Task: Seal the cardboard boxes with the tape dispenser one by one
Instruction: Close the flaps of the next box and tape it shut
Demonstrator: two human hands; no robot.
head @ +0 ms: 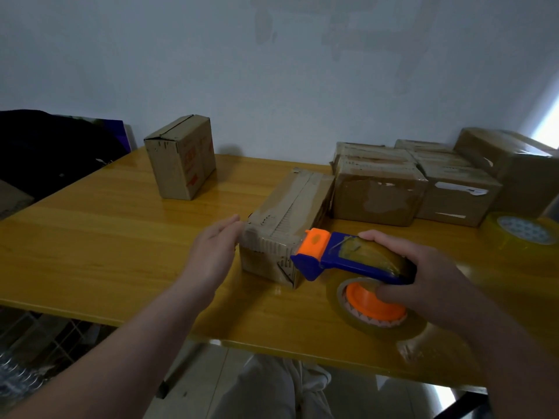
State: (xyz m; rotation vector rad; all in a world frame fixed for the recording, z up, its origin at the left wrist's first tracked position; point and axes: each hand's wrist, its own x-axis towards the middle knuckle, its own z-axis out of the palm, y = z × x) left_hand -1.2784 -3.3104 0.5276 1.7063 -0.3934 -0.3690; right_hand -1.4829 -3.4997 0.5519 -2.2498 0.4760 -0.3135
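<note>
A long cardboard box (287, 207) lies on the yellow wooden table (106, 237), its near end toward me, with tape along the top seam. My left hand (214, 252) lies flat with straight fingers against the box's near left corner. My right hand (423, 276) grips a blue and orange tape dispenser (341, 258) loaded with a clear tape roll. The dispenser's orange head sits at the box's near right top edge. An upright cardboard box (181, 158) stands apart at the back left.
Several taped boxes (378, 192) are stacked close together at the back right, touching the long box. A spare tape roll (526, 234) lies at the right edge. A dark object (54, 152) sits beyond the table's left corner. My legs show below the near edge.
</note>
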